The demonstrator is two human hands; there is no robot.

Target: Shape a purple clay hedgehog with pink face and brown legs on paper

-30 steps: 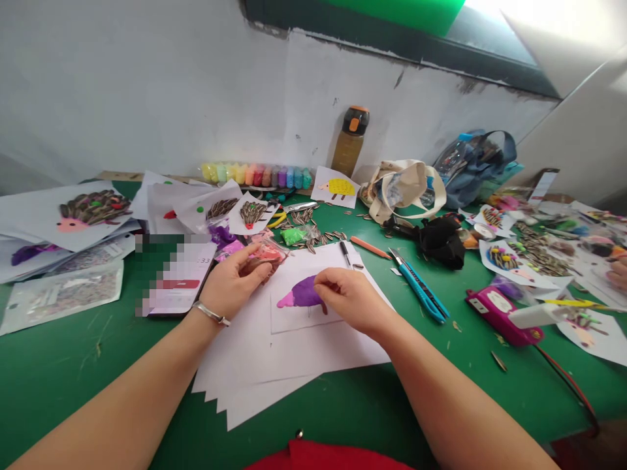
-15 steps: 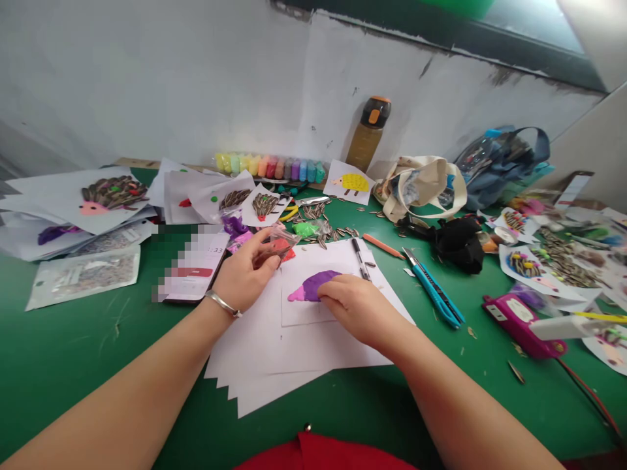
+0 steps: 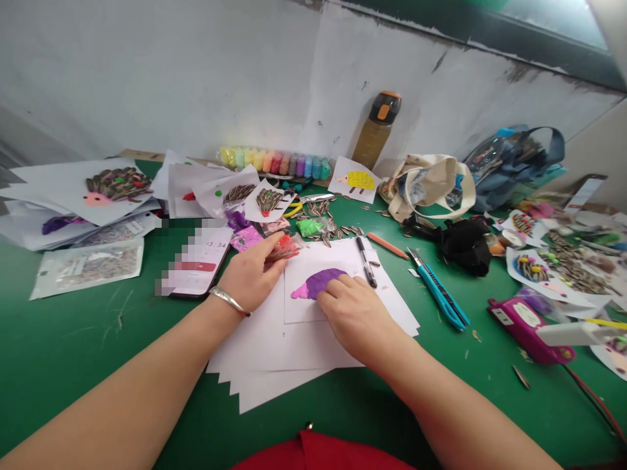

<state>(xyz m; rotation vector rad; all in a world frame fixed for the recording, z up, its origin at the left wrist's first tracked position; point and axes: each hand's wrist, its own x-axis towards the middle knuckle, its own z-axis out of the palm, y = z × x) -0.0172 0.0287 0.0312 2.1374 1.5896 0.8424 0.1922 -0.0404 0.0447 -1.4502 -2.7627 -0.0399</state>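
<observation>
- In the head view, a green table (image 3: pixel 367 418) is filling the lower part of the scene, its top showing light scuffs, and a scraped grey wall (image 3: pixel 171 78) is rising behind it.
- A dark green band (image 3: pixel 490 29) is crossing the upper right of the wall.
- White sheets (image 3: pixel 264 352) are lying fanned near the table's front edge, and a smaller paper (image 3: pixel 304 314) is lying on top.
- A purple clay shape (image 3: pixel 323 281) with a pink tip at its left end is sitting on the smaller paper.
- The right hand (image 3: pixel 353 316) is resting over the shape's right side, its fingers curled well inward; whether they are pinching anything, I cannot tell.
- The left hand (image 3: pixel 253 269) is touching a red packet (image 3: pixel 287 247) at the sheets' far left corner, its thumb and fingers partly parted around the edge; how firmly it is gripping, I cannot tell.
- A phone (image 3: pixel 200 261) is lying left of the sheets, its screen showing 13:34.
- A pen (image 3: pixel 366 261) is lying on the sheets, and a blue cutter (image 3: pixel 437 288) is lying to their right.
- Striped seeds (image 3: pixel 343 232) are lying scattered beyond the sheets.
- 1 bottle (image 3: pixel 375 130) is leaning against the wall, and 2 bags, cream (image 3: pixel 426 186) and blue (image 3: pixel 514 176), are standing right of it.
</observation>
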